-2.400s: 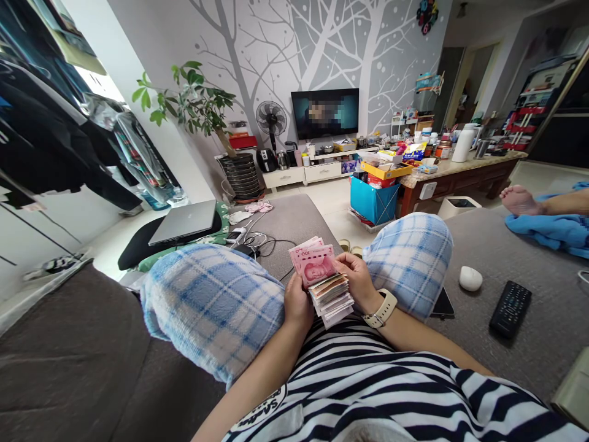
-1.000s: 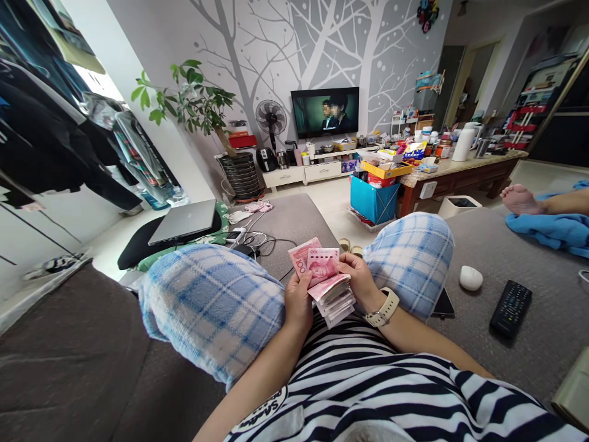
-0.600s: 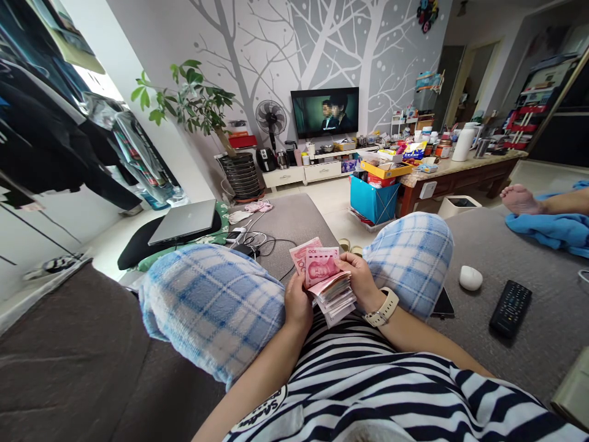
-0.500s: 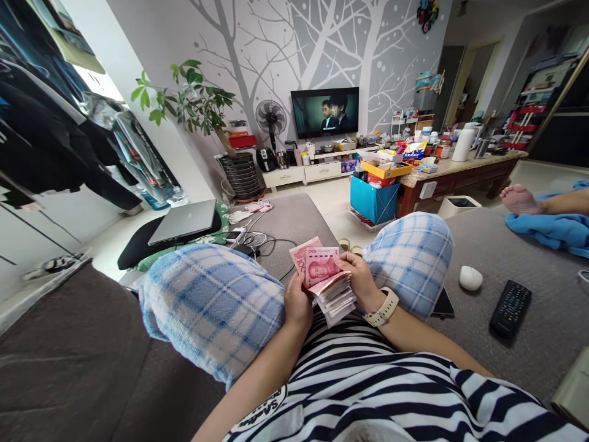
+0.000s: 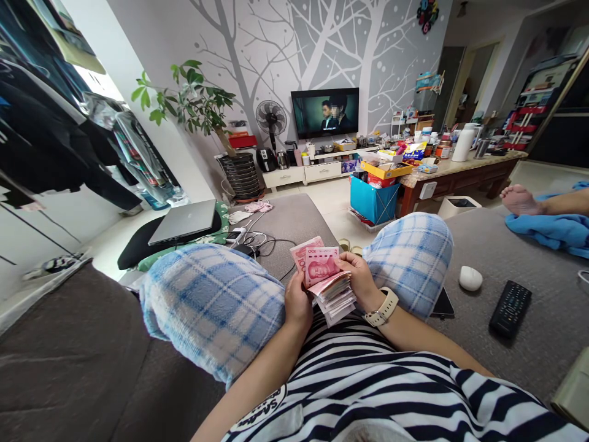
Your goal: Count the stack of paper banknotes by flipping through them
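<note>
Two bare hands are meeting over the person's lap, between raised knees in blue plaid trousers (image 5: 216, 307). The left hand (image 5: 298, 301) is curling closed around the stack of banknotes (image 5: 334, 294) from its 9 o'clock side, while the right hand (image 5: 361, 279), wearing a pale watch (image 5: 381, 310) at the wrist, is pinching the top pink note (image 5: 321, 265) at its 3 o'clock edge and holding it upright above the stack. Another pink note is fanning out just behind it toward 11 o'clock. On the grey sofa (image 5: 529, 252), at 3 o'clock from the hands, a white oval object (image 5: 470, 278) and a black remote control (image 5: 510, 309) are lying near each other, and a dark phone (image 5: 443, 304) is lying just beside the right knee. At 10 o'clock a closed laptop (image 5: 184, 222) is resting on a cushion.
</note>
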`<act>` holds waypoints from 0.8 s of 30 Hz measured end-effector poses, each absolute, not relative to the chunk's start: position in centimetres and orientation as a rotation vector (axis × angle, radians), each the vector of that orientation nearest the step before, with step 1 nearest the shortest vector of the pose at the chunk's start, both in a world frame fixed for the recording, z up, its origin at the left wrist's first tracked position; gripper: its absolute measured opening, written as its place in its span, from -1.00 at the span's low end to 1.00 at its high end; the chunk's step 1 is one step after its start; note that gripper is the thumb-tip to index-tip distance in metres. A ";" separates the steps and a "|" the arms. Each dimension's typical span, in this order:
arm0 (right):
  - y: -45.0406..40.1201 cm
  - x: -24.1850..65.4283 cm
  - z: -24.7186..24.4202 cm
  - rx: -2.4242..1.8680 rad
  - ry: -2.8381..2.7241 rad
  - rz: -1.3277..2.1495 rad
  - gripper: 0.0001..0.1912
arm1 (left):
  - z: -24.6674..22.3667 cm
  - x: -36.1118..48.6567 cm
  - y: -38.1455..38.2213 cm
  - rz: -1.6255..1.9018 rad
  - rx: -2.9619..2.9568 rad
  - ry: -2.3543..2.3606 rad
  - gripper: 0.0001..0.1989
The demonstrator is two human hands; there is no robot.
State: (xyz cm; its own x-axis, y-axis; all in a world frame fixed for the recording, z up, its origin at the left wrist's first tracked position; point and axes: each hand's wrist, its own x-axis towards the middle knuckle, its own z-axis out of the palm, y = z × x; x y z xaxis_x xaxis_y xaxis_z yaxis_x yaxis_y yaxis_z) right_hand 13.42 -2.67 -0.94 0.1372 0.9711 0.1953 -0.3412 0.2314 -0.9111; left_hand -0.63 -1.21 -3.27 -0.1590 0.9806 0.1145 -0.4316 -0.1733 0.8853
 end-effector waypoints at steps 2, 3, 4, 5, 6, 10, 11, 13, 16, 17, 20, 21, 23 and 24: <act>-2.7 13.4 -0.9 -0.827 -0.962 1.133 -0.62 | -3.2 -0.6 -1.3 1.595 0.903 0.868 -0.75; -2.7 13.4 -0.9 -0.824 -0.959 1.136 -0.63 | -3.1 -0.6 -1.3 1.594 0.900 0.863 -0.76; -2.7 13.4 -0.8 -0.822 -0.955 1.139 -0.63 | -3.0 -0.6 -1.4 1.592 0.893 0.856 -0.76; -2.8 13.3 -0.8 -0.821 -0.953 1.141 -0.63 | -2.9 -0.6 -1.5 1.587 0.883 0.850 -0.76; -2.8 13.3 -0.7 -0.821 -0.952 1.142 -0.62 | -2.8 -0.5 -1.6 1.582 0.875 0.847 -0.76; -2.8 13.4 -0.7 -0.826 -0.956 1.139 -0.62 | -2.6 -0.5 -1.7 1.578 0.858 0.840 -0.74; -2.8 13.4 -0.7 -0.826 -0.958 1.138 -0.62 | -2.6 -0.5 -1.6 1.582 0.851 0.834 -0.74; -2.7 13.4 -0.8 -0.826 -0.964 1.136 -0.63 | -2.7 -0.5 -1.6 1.592 0.851 0.828 -0.74; -2.7 13.4 -0.9 -0.826 -0.964 1.137 -0.63 | -2.8 -0.5 -1.6 1.604 0.879 0.848 -0.75; -2.7 13.4 -1.0 -0.826 -0.961 1.136 -0.63 | -2.8 -0.5 -1.6 1.606 0.883 0.856 -0.75; -2.6 13.4 -1.1 -0.826 -0.950 1.137 -0.62 | -2.7 -0.5 -1.6 1.602 0.861 0.855 -0.75; -2.6 13.4 -1.1 -0.827 -0.948 1.137 -0.62 | -2.6 -0.5 -1.7 1.601 0.856 0.852 -0.75; -2.7 13.3 -1.1 -0.828 -0.948 1.135 -0.62 | -2.6 -0.4 -1.7 1.594 0.864 0.857 -0.75; -2.7 13.3 -1.1 -0.830 -0.948 1.134 -0.62 | -2.5 -0.4 -1.7 1.593 0.873 0.866 -0.75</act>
